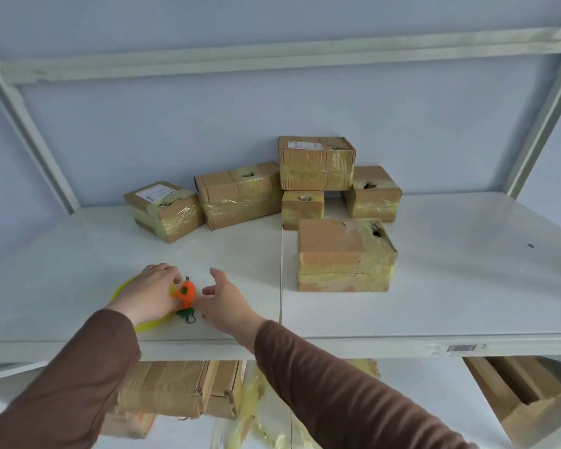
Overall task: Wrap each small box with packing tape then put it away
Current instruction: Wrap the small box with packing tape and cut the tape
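Head view looks down on a white shelf [434, 286], its front edge running across the lower frame. Near the front-left part, the left hand [149, 294] lies over a yellow tape roll [143, 326], fingers curled onto an orange cutter [186, 293] at the roll's right side; it seems to pinch the cutter, though the grip itself is partly hidden. Just right of the cutter the right hand [225, 299] hovers with fingers spread, holding nothing. Further right, near the shelf's middle, a taped box [345, 256] sits alone; behind it, toward the back edge, five more taped boxes [316, 163] cluster, one stacked on two others.

Risk as I judge it: the roll lies close to the front edge, so a careless pull on the cutter could drag it over. The stacked box bridges a gap and could tip if another box is pushed in against it.

Open room lies at the back-left corner and along the whole right side; a seam [280, 270] splits the shelf surface.
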